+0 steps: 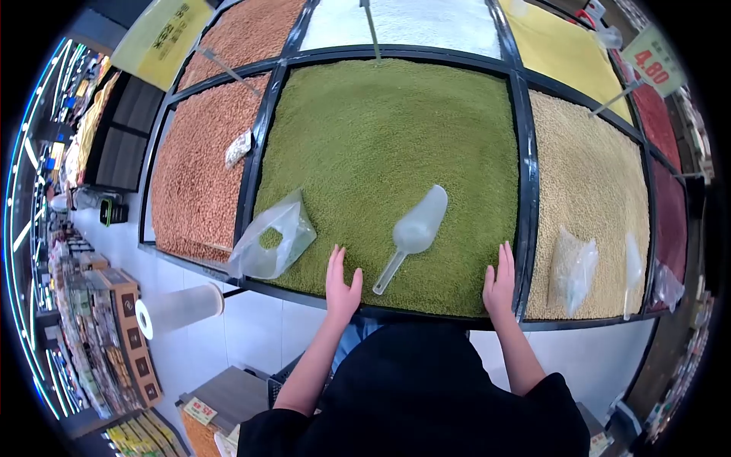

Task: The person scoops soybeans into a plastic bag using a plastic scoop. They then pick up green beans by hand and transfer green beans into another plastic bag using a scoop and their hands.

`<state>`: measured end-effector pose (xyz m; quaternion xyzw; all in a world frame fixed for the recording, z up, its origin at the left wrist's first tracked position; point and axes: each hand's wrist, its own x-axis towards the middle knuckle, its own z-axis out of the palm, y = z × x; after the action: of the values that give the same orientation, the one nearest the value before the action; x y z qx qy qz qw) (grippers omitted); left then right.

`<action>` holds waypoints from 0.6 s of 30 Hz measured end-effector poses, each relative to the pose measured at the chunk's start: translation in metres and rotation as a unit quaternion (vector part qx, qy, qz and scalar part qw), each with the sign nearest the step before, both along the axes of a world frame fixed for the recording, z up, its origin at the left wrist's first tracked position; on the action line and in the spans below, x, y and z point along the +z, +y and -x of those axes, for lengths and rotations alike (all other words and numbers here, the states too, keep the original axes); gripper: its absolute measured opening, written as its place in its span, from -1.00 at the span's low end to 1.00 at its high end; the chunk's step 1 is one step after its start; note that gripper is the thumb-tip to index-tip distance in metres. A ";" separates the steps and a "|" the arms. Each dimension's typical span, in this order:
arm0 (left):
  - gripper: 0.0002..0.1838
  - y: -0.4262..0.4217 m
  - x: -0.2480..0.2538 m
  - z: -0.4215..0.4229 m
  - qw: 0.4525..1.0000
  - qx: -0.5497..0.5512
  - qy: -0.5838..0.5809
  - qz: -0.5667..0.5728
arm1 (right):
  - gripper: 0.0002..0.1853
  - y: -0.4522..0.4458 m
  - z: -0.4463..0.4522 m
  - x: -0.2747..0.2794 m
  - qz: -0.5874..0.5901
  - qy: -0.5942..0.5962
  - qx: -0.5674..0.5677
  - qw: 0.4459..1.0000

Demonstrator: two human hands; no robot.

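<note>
My left hand is held upright over the front edge of a bin of small green beans, its fingers stretched and the thumb apart. My right hand is raised the same way near the bin's right front corner. Neither hand holds anything. Between them, nearer the left hand, a translucent plastic scoop lies on the beans, its handle pointing toward me. Just left of my left hand rests a clear plastic bag at the bin's front left corner, with a patch of green showing in it.
Dark dividers separate the bins. Reddish peanuts lie to the left; pale beans with another plastic bag lie to the right. A roll of plastic bags juts out at the front left. A price sign stands at the back right.
</note>
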<state>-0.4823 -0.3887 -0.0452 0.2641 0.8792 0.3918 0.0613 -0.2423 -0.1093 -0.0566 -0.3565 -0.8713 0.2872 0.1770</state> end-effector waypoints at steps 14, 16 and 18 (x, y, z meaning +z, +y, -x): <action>-0.70 0.021 0.008 0.021 0.975 -0.202 -0.087 -0.019 | -0.55 0.008 0.116 -0.045 0.033 0.138 -0.203 0.969; -0.77 0.022 0.018 0.026 0.970 -0.199 -0.131 0.053 | -0.56 0.007 0.125 -0.045 0.038 0.146 -0.209 0.966; -0.79 0.020 0.013 0.031 0.965 -0.218 -0.129 0.070 | -0.56 0.007 0.136 -0.044 0.050 0.168 -0.205 0.963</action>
<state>-0.5133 -0.3688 -0.0320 0.3915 0.8105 0.3368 0.2763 -0.3782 -0.1026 -0.1011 -0.4824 -0.7218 0.3440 0.3577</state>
